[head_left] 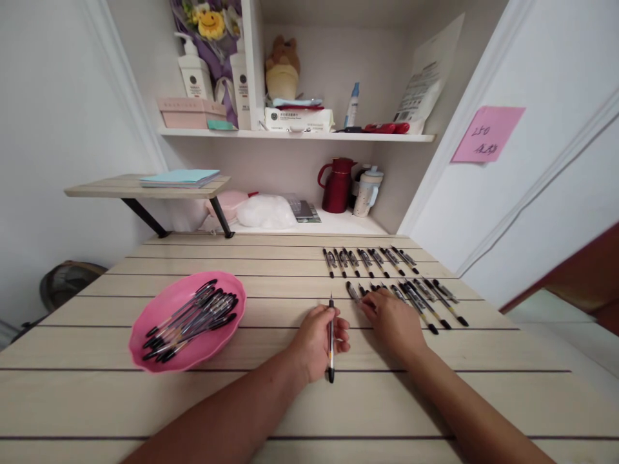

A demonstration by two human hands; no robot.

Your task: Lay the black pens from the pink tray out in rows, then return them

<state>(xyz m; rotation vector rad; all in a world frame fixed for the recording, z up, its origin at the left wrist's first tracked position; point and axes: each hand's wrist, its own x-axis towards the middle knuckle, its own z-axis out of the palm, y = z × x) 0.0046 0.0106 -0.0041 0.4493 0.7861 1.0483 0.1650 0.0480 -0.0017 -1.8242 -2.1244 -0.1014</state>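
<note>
My left hand [316, 340] is closed around a black pen [331, 348] that points away from me, its tip near the table's middle. My right hand [393, 320] rests palm down beside it, fingers pinched on a pen [353, 293] at the left end of the near row of pens [425, 299]. Behind that row a far row of pens [367, 260] lies side by side on the wooden table [290, 399]. A pink bowl [159, 309] at the left holds several more black pens [193, 319].
A small raised wooden shelf [145, 187] with a teal notebook stands at the back left. Behind the table an alcove holds a red jug [337, 185], a white cup, a plastic bag and bottles. A pink note [487, 133] sticks on the right wall.
</note>
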